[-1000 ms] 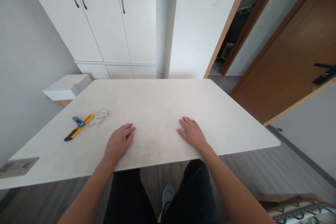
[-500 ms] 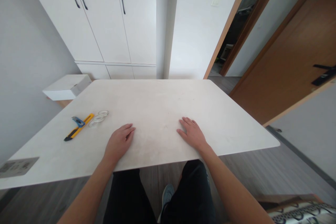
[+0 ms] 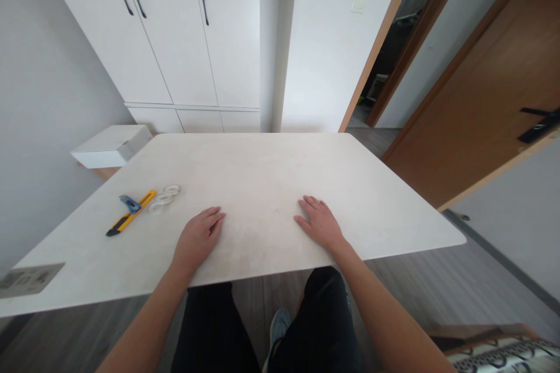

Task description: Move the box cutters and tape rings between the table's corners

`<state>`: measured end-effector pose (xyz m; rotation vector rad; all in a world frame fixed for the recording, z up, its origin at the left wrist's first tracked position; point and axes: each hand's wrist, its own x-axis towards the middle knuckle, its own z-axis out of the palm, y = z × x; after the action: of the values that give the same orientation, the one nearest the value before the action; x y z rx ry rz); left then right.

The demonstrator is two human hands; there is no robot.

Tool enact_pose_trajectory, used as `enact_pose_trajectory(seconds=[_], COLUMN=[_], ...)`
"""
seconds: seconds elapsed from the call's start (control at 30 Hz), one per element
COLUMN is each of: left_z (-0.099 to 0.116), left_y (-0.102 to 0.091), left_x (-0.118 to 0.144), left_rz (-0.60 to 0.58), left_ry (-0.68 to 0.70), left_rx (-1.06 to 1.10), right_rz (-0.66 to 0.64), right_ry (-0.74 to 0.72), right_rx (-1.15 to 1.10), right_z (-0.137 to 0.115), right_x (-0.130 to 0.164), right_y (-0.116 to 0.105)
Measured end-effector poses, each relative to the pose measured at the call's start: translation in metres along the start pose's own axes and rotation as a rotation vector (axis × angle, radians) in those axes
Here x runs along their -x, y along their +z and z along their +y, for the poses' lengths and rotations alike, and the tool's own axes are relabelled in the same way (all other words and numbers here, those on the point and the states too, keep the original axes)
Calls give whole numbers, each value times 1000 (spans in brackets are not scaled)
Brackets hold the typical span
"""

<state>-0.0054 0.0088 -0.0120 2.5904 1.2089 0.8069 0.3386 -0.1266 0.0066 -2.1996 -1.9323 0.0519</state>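
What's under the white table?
Below the near edge of the white table: grey wood-look floor, black trouser legs, one pale shoe. Its top covers everything farther back, so that can't be seen.

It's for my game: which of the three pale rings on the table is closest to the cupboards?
The rightmost ring, farthest back; the other two lie nearer the front of the table.

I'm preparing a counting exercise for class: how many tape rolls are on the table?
3 visible, clustered beside the yellow cutter: the farthest roll, the middle roll and the nearest roll. They overlap in view, so another could be hidden.
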Motion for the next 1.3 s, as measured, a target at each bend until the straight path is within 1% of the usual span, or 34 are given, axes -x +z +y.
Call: enact_pose_trajectory(seconds=[0.57, 0.67, 0.73, 0.8, 0.87, 0.97, 1.07, 1.13, 1.2, 1.3], left_z=[3, 6, 8, 9, 10, 12, 13, 13, 13, 13], left_y=[-1, -1, -1, -1, -1, -3, -4, -3, -2, -1], left_x=[-1, -2, -2, -2, -2, -2, -1, -1, 0, 0], left_rz=[20, 24, 21, 19, 17, 9, 1, 5, 13, 21], left_ry=[6, 2, 3, 5, 0, -15, -39, -54, -63, -71], left_rx=[-5, -15, -28, -33, -29, -8, 34, 58, 73, 96], right_rz=[-8, -6, -22, -61, -102, -144, -231, -301, -349, -409], right_ry=[7, 33, 15, -55, -160, -324, -481, -578, -666, -787], right_rx=[-4, 23, 17, -29, -95, -174, -227, -220, -164, -44], right_z=[-2, -10, -23, -45, -77, -138, -204, -244, -277, -312], right_x=[0, -8, -21, -43, -70, -119, -168, -199, -226, -256], right_y=[-1, -5, -7, -9, -10, -10, -9, -4, 5, 23])
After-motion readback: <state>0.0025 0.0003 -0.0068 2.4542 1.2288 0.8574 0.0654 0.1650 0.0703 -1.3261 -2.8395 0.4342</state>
